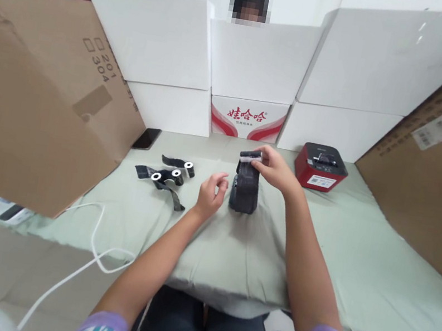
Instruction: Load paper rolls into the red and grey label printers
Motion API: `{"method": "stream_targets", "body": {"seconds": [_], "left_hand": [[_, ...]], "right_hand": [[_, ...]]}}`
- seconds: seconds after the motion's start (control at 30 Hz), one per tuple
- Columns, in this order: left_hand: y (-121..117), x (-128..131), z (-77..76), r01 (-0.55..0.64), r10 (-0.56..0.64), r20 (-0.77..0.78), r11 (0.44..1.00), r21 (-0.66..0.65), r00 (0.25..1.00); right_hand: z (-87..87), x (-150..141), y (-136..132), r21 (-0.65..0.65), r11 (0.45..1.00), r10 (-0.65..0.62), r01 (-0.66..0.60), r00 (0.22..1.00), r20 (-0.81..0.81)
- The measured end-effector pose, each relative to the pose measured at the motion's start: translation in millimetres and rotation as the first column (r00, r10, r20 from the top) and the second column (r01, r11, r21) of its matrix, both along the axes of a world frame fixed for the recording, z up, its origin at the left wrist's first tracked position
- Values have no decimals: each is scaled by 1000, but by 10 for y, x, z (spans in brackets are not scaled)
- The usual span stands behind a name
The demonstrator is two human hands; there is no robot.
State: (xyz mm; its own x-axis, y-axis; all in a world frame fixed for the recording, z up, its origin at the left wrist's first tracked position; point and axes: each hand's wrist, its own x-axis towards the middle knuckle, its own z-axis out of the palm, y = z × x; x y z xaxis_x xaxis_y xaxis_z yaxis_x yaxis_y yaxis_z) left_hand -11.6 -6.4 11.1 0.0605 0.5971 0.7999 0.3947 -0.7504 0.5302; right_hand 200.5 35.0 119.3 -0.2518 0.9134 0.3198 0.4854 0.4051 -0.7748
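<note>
A dark, box-shaped device (246,192) stands on the cloth in front of me, its upper part narrower, with a pale strip across the top. My right hand (272,167) grips that top part from the right, thumb and fingers around its edge. Just left of the device, my left hand (213,191) hovers with curled fingers, apart from it and with nothing visible in them. Farther left lie several small black rolls (176,177) with white cores, their loose black strips trailing over the cloth.
A red and black box-shaped device (321,168) sits at the right rear. A dark phone (147,139) lies at the left rear. White boxes (259,62) wall the back, and cardboard (38,95) flanks the sides. A white cable (97,235) crosses the front left edge. Someone's head shows behind the boxes.
</note>
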Motion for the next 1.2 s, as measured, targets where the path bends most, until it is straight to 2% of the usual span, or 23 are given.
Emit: {"method": "stream_targets", "body": {"seconds": [0.1, 0.17, 0.27, 0.37, 0.5, 0.73, 1.03, 1.2], "left_hand": [[28, -24, 47, -55, 53, 80, 998, 30, 995], [46, -39, 75, -52, 50, 78, 998, 31, 996], [63, -47, 83, -20, 22, 36, 997, -78, 999], [77, -33, 56, 43, -30, 66, 978, -205, 997], [99, -1, 27, 124, -91, 134, 956, -264, 987], [100, 34, 38, 152, -112, 156, 948, -280, 981], [99, 59, 23, 155, -110, 161, 940, -304, 981], [132, 63, -23, 211, -134, 231, 913, -349, 964]], "right_hand": [[83, -116, -141, 18, 993, 111, -114, 988, 109], [104, -212, -222, 21, 984, 171, -179, 965, 200], [98, -336, -294, -25, 970, 237, -241, 923, 303], [72, -385, -303, -51, 972, 234, -231, 907, 349], [33, -359, -261, -59, 972, 234, -228, 903, 360], [-24, -327, -204, -93, 978, 210, -189, 902, 378], [158, -308, -257, -166, 967, 245, -196, 895, 373], [119, -237, -179, -171, 959, 264, -224, 929, 261]]}}
